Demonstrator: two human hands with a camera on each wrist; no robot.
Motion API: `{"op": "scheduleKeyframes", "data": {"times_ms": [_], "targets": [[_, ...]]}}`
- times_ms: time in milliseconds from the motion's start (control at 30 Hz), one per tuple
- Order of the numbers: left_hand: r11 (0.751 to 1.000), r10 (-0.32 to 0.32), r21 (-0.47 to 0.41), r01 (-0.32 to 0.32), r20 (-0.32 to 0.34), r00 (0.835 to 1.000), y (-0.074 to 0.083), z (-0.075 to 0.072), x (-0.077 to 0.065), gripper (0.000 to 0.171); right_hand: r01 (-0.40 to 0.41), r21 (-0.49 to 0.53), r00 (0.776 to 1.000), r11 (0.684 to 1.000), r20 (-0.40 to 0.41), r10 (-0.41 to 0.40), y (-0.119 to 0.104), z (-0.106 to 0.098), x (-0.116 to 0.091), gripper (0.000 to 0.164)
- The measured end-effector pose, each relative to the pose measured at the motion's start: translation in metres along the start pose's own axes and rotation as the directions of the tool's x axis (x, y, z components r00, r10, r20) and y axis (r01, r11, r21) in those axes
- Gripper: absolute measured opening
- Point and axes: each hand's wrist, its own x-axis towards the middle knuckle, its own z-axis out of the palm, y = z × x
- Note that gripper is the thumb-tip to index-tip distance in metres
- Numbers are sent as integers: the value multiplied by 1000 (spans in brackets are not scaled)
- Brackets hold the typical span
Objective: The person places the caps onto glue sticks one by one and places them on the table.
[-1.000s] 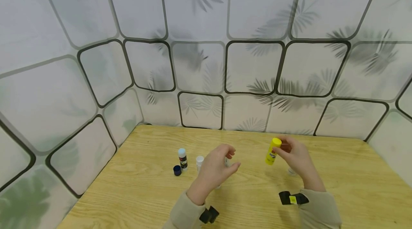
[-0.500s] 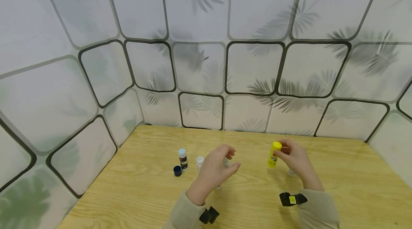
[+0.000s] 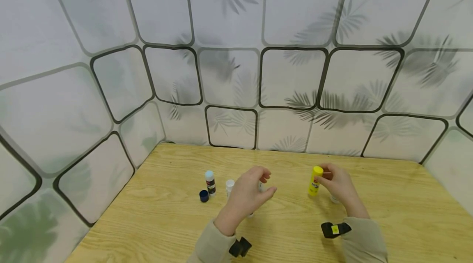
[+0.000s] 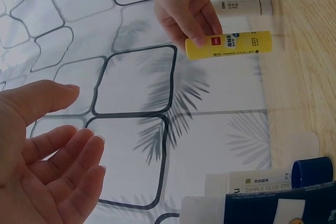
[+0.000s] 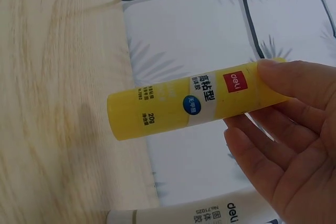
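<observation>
My right hand (image 3: 343, 188) pinches a yellow glue stick (image 3: 313, 188) near its top between thumb and fingers. The stick stands nearly upright, low over the table; whether its base touches the wood I cannot tell. Behind that hand is a white glue stick (image 5: 184, 215), mostly hidden in the head view. My left hand (image 3: 246, 199) hovers with relaxed fingers and holds nothing. It partly hides a white-topped glue stick (image 3: 230, 185) and other pale glue sticks. In the left wrist view a dark blue glue stick (image 4: 257, 208) stands in front of a white one (image 4: 260, 181).
To the left of the left hand stands a black-labelled glue stick (image 3: 210, 185) with a light blue top. A dark blue cap (image 3: 204, 196) sits beside it. The wooden table (image 3: 159, 222) meets a patterned curtain (image 3: 236, 127) at the back.
My right hand has lowered the yellow glue stick toward the table, shifting slightly right, and the stick has become more upright. The left hand has stayed in place.
</observation>
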Motion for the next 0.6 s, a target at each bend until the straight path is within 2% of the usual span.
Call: {"op": "scheduleKeyframes", "data": {"times_ms": [600], "targets": [[1000, 9, 6, -9, 13, 1000, -1, 0, 0, 26, -27, -24, 999, 999, 21, 27, 7, 4, 2, 38]]}}
